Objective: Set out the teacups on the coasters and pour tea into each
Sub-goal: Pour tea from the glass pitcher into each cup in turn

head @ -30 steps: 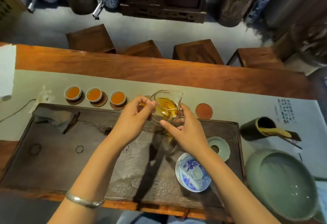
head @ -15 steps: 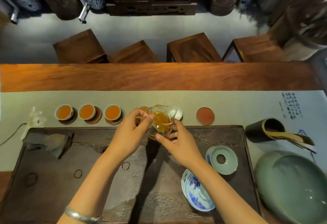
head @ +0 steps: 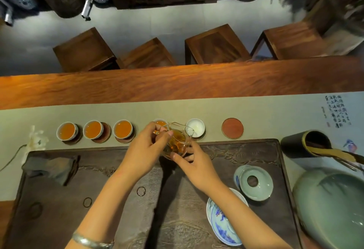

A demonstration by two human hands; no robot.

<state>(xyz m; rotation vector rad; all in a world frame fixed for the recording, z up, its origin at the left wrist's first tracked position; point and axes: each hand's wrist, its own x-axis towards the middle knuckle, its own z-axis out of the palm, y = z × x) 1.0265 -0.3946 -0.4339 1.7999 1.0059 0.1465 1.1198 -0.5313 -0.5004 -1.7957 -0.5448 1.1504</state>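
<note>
Both hands hold a glass pitcher point(head: 178, 140) of amber tea over the tray's far edge, its spout tipped toward an empty white teacup point(head: 195, 127). My left hand point(head: 144, 150) grips the pitcher's left side and my right hand point(head: 194, 165) supports it from below right. Three teacups filled with tea point(head: 67, 130) point(head: 93, 129) point(head: 123, 129) stand on dark coasters on the left. A fourth filled cup point(head: 160, 123) shows just behind my left hand. One bare red coaster point(head: 232, 127) lies to the right.
A dark carved tea tray point(head: 59, 199) holds a folded grey cloth point(head: 51, 167), a celadon lid point(head: 256, 182) and a blue-and-white bowl point(head: 222, 227). A large celadon basin point(head: 334, 205) and a dark tool holder point(head: 303, 144) sit on the right. Wooden stools stand beyond the table.
The pitcher has come down lower and tilted toward the empty white cup, both hands moving with it. The camera view has shifted closer and downward.
</note>
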